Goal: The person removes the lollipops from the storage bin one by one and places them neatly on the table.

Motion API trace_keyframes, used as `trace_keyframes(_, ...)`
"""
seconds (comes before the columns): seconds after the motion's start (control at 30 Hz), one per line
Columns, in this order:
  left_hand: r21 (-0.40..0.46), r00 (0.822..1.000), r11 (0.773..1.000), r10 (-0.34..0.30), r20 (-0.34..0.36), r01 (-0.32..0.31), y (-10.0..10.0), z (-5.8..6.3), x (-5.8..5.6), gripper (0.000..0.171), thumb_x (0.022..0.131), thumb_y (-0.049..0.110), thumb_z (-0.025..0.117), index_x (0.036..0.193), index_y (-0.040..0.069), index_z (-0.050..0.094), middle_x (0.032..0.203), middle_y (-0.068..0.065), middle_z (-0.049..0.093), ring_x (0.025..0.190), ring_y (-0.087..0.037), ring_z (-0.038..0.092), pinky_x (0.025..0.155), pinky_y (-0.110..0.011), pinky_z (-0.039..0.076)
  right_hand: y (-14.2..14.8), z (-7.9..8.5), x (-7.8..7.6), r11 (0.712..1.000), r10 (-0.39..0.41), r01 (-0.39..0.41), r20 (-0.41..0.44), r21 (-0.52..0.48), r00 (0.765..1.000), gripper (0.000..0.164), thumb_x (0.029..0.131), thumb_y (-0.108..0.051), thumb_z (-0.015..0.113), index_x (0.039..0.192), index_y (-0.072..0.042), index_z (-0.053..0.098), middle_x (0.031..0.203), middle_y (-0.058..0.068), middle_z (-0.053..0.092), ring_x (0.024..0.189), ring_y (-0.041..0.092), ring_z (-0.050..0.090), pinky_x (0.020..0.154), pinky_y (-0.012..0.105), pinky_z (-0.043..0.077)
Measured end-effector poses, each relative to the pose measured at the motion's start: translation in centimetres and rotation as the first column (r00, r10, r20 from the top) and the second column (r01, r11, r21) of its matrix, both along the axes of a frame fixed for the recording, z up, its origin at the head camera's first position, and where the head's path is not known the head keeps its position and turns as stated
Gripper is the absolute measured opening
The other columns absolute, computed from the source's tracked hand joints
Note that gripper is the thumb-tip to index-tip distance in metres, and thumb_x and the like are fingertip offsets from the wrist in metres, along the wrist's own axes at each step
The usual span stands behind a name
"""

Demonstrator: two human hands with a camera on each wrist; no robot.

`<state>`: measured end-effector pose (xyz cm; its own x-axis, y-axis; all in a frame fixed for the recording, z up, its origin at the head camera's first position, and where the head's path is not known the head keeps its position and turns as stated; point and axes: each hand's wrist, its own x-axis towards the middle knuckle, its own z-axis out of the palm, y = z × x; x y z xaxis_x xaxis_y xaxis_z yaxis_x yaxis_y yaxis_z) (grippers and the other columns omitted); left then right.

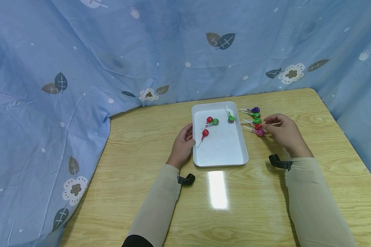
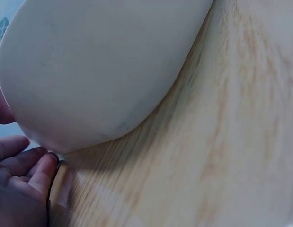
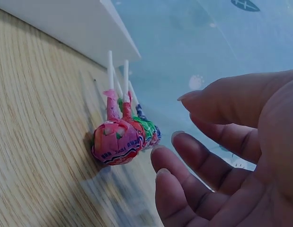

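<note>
My left hand [image 1: 182,144] grips the left side of a white tray [image 1: 219,151], its thumb at the rim and fingers along the outer wall. In the left wrist view, the tray's pale outer wall [image 2: 103,71] fills the upper part. Red lollipops [image 1: 205,132] and green lollipops [image 1: 231,119] lie in the tray. My right hand [image 1: 285,132] hovers by the heads of a row of lollipops right of the tray, with thumb and fingers apart and nothing between them. Nearest in that row is a pink lollipop [image 3: 115,142]; a red one [image 1: 258,127], green ones [image 1: 256,115] and a purple one [image 1: 256,109] lie behind it.
The wooden table [image 1: 142,178] carries the tray near its back edge. A blue patterned cloth [image 1: 173,51] hangs behind the table and down its left side. A bright reflection shows on the tabletop in front of the tray.
</note>
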<state>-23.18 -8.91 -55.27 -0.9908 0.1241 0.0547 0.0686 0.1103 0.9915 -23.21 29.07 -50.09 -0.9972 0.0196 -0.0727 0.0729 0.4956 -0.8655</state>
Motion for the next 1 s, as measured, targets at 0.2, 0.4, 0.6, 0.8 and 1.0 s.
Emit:
trace_keyframes(0.2,-0.001,1.000,1.000,0.002,0.002,-0.002,-0.02,-0.05,0.01,0.070,0.097,-0.004,0.053,0.166,0.006,0.044,0.159,-0.008,0.055,0.139,-0.018,0.056,0.114,-0.031,0.047,-0.28,0.30,0.08,1.000,0.018,-0.018,-0.011,-0.018,1.000,0.044,0.110,-0.023,0.065,0.145,0.002,0.058,0.131,0.019,0.058,0.108,0.027,0.057,0.077,0.028,0.053)
trace_keyframes(0.4,-0.010,1.000,1.000,0.009,0.008,-0.009,0.02,-0.05,-0.02,0.070,0.097,-0.003,0.053,0.166,0.006,0.044,0.158,-0.007,0.055,0.139,-0.017,0.056,0.114,-0.029,0.047,-0.42,0.46,0.11,0.999,0.022,-0.022,-0.009,-0.036,1.000,0.046,0.110,-0.020,0.066,0.149,0.002,0.054,0.134,0.019,0.058,0.109,0.028,0.055,0.078,0.031,0.054)
trace_keyframes(0.6,-0.007,1.000,1.000,0.006,0.002,-0.006,0.02,-0.02,-0.01,0.069,0.097,-0.004,0.052,0.166,0.005,0.044,0.159,-0.009,0.054,0.140,-0.018,0.056,0.114,-0.030,0.047,-0.49,0.43,0.01,0.998,0.018,-0.019,-0.018,-0.057,1.000,0.050,0.110,-0.021,0.066,0.153,0.000,0.051,0.139,0.020,0.056,0.110,0.029,0.054,0.078,0.030,0.054)
trace_keyframes(0.8,0.000,1.000,1.000,0.005,0.000,-0.005,0.03,0.06,0.01,0.069,0.097,-0.004,0.053,0.165,0.005,0.044,0.159,-0.009,0.055,0.139,-0.019,0.057,0.114,-0.031,0.048,-0.61,0.42,-0.02,0.998,0.013,-0.015,-0.024,-0.067,1.000,0.052,0.110,-0.023,0.065,0.155,-0.001,0.050,0.142,0.020,0.055,0.109,0.028,0.055,0.078,0.029,0.055)
trace_keyframes(1.0,0.024,1.000,1.000,-0.016,-0.016,0.017,0.04,0.26,0.10,0.071,0.095,-0.006,0.050,0.165,0.000,0.041,0.159,-0.014,0.053,0.141,-0.022,0.055,0.116,-0.034,0.047,-1.07,0.70,0.18,0.995,0.017,-0.021,-0.050,-0.093,0.999,0.049,0.110,-0.022,0.065,0.151,0.000,0.052,0.139,0.018,0.056,0.105,0.025,0.058,0.077,0.029,0.056)
